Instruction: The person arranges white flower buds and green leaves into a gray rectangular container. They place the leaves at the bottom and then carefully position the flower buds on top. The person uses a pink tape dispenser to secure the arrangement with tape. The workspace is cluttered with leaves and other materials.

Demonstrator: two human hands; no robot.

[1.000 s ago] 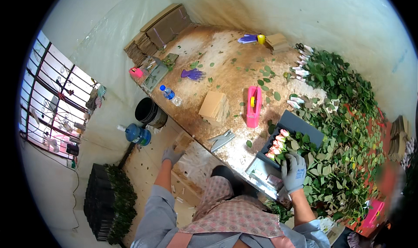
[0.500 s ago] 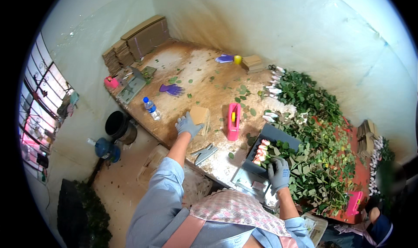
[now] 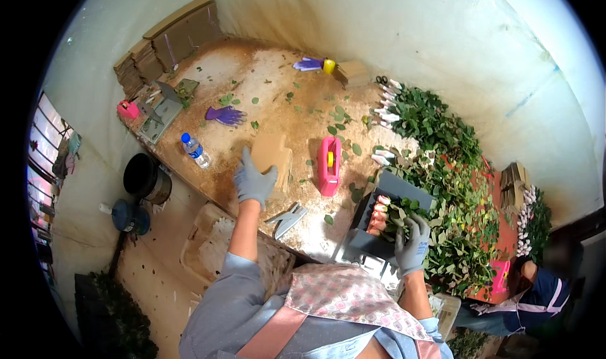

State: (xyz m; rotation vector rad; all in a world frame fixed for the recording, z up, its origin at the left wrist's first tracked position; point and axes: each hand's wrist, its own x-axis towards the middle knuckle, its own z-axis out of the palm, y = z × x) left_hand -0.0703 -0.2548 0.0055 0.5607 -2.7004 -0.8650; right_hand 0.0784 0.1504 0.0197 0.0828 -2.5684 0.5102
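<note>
Found the right hand point(image 3: 413, 242) near-right of the pink tape dispenser point(image 3: 329, 165), fingers curled at leaves point(image 3: 410, 205) behind the rose heads point(image 3: 379, 217). Could not tell whether clenched on the bunch or just resting. Located roses inside the open grey box point(image 3: 404, 190), also near-right of the dispenser — same pairing of hand and box as a second ago. Saw the grey stapler point(image 3: 291, 220) near-left of the dispenser, untouched.

Logged the real change left of the dispenser: left hand point(image 3: 254, 181) well off the card stack point(image 3: 284, 181) a second ago, on its edge half a second ago, now thumb over it, fingers along the far-left side, top card point(image 3: 267, 146) apparently askew. Could not confirm a pinch. Judged as attention split — card being handled, roses not abandoned.

Farther back, saw the water bottle point(image 3: 196, 152) left of the dispenser, then a purple glove point(image 3: 226, 115) beyond-left of it.
</note>
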